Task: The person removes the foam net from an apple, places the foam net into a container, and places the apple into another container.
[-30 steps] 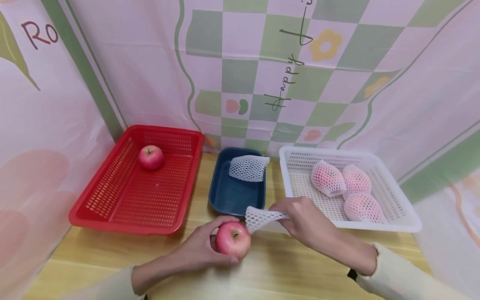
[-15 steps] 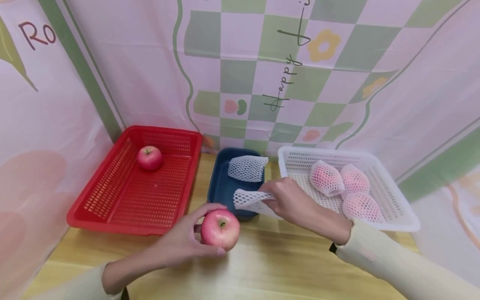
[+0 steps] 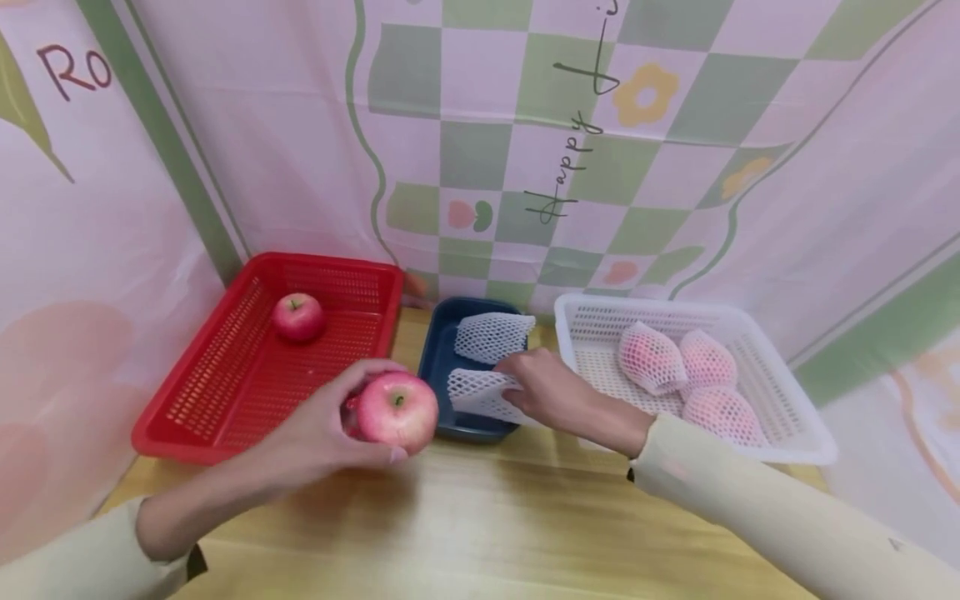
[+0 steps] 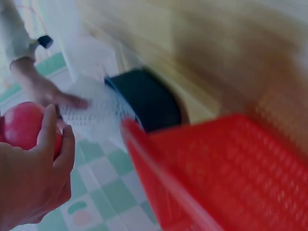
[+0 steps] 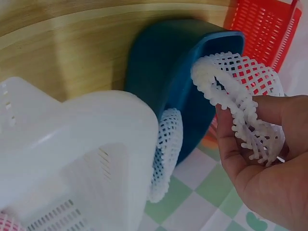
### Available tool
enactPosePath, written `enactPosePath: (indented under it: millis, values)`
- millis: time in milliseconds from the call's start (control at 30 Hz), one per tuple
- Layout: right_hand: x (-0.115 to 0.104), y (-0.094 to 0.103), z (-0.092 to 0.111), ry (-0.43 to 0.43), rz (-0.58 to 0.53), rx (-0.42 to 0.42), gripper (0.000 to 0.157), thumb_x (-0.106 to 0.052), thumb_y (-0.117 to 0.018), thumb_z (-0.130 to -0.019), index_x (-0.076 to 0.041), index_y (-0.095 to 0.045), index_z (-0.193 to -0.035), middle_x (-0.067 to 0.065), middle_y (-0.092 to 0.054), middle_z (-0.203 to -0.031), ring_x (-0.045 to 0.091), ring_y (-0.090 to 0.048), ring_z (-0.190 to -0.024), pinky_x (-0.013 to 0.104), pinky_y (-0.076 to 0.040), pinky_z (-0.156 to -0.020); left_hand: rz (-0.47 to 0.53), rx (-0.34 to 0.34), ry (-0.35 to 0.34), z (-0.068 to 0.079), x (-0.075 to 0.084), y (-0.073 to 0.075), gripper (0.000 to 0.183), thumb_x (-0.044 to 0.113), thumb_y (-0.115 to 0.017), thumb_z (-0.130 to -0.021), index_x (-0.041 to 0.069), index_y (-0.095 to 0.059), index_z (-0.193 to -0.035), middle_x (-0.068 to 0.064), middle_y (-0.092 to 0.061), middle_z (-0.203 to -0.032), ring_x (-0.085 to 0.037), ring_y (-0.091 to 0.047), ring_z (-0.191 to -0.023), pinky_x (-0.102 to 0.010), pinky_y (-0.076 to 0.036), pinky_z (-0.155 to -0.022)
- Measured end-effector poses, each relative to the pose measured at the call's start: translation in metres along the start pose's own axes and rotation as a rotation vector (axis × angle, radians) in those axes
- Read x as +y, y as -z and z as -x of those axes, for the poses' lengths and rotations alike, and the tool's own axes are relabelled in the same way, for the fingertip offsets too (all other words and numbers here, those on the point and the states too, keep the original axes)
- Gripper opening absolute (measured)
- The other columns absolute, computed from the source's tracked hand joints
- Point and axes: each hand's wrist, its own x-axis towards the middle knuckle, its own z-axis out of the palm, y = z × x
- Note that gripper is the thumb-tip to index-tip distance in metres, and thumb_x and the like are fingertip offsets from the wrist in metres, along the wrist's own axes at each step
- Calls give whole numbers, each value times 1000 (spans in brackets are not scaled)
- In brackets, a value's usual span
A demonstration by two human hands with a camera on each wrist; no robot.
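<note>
My left hand (image 3: 322,425) holds a red apple (image 3: 397,410) by its side, with the stem facing up, near the right front corner of the red basket (image 3: 187,454). My right hand (image 3: 551,387) pinches a white foam net sleeve (image 3: 480,393) over the dark blue tray (image 3: 429,367). In the right wrist view the sleeve (image 5: 236,91) hangs from thumb and fingers, its open end bunched. A second foam net (image 3: 493,337) lies at the back of that tray. Another bare apple (image 3: 298,317) sits at the back of the red basket.
A white basket (image 3: 795,392) stands at the right with 3 apples in foam nets, one of them a netted apple (image 3: 651,357) at its left. All containers rest on a wooden table (image 3: 480,517). A printed cloth (image 3: 480,150) hangs right behind them.
The left hand has carried the apple left and away from the net, toward the red basket. The right hand has moved left and forward with the foam net, over the blue tray.
</note>
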Motion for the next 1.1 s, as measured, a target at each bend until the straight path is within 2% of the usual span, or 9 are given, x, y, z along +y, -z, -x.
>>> enactPosePath:
  millis: [200, 433, 567, 700, 933, 1100]
  values:
    - [5, -10, -8, -23, 10, -28, 12, 3, -79, -84, -5, -73, -91, 6, -76, -87, 22, -72, -80, 41, -60, -71, -28, 60, 40, -4, 9, 25, 86, 35, -94, -79, 33, -45, -150, -6, -52, -146, -35, -50, -134, -42, -63, -89]
    - [13, -22, -15, 29, -1, -36, 15, 5, -77, -83, -3, -74, -95, 7, -76, -89, 21, -71, -80, 39, -59, -73, -33, 95, 80, -15, 11, 43, 91, 39, -92, -81, 33, -38, -154, -7, -48, -149, -34, -50, -134, -45, -62, -94]
    - [14, -26, -19, 10, -2, -44, 15, 5, -78, -83, -2, -73, -95, 8, -75, -87, 21, -71, -78, 38, -59, -71, 45, 104, 142, -26, 7, 53, 96, 35, -91, -84, 30, -32, -159, -10, -40, -155, -36, -45, -139, -48, -60, -98]
    - [17, -29, -23, -36, 19, -72, 18, 4, -79, -85, 1, -73, -102, 12, -76, -91, 25, -73, -80, 41, -61, -72, 152, 116, 179, -42, 0, 62, 95, 25, -86, -90, 22, -25, -163, -14, -33, -160, -38, -44, -141, -44, -59, -100]
    - [24, -33, -26, -87, 52, -86, 31, -2, -78, -87, 5, -70, -116, 18, -76, -100, 31, -74, -87, 46, -62, -75, 301, 136, 190, -70, -14, 73, 88, 10, -76, -97, 15, -20, -164, -17, -28, -162, -38, -42, -143, -41, -60, -99]
    - [23, -33, -24, -131, 121, -84, 42, -9, -80, -89, 6, -66, -126, 21, -73, -110, 37, -72, -97, 51, -62, -80, 302, 164, 203, -84, -22, 78, 88, 9, -73, -99, 11, -16, -165, -19, -26, -162, -37, -44, -142, -42, -59, -100]
